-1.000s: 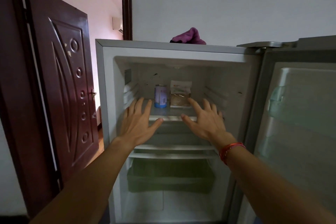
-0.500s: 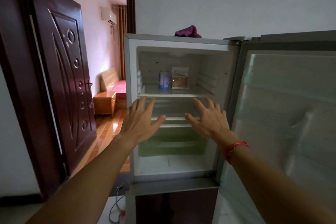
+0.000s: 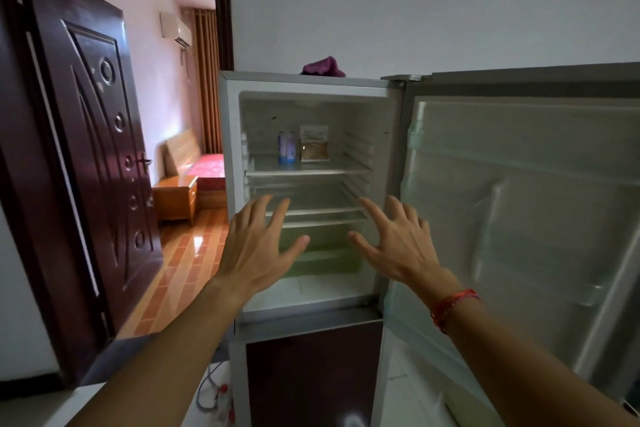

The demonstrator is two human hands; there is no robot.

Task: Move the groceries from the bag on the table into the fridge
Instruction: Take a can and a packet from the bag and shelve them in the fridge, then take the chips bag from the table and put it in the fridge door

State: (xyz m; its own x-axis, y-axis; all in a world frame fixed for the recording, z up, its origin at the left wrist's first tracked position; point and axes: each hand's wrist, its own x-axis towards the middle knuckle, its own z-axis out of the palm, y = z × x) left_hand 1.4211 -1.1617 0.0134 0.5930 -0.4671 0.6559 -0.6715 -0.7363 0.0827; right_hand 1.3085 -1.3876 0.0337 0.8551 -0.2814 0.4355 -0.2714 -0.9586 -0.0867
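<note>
In the head view, a silver fridge (image 3: 230,149) is seen against a pale wall, with its upper door (image 3: 519,204) swung wide open to the right so that the moulded white inner lining and door racks are shown. The upper compartment is unlit and white-walled. On its top shelf (image 3: 311,170), towards the back, two groceries are stood upright just beside each other: a blue and white can (image 3: 286,148) on the left and a small clear packet (image 3: 313,148) with a pale label above brown contents on the right. The shelves below are seen bare, and a greenish drawer (image 3: 325,255) is set at the bottom of the compartment. Beneath it, the lower door (image 3: 311,378), dark and glossy, is closed. Both arms are held out in front of the open compartment. The left hand (image 3: 258,248) is spread, fingers straight and apart, and nothing is held in it. The right hand (image 3: 398,243) is likewise spread and nothing is gripped; a red string bracelet (image 3: 452,306) is worn at its wrist. A crumpled purple cloth (image 3: 323,66) is laid on top of the fridge. To the left, a dark carved wooden door (image 3: 86,166) is stood open onto a room where a wooden cabinet (image 3: 175,198) and a wall air conditioner (image 3: 175,30) are seen.
</note>
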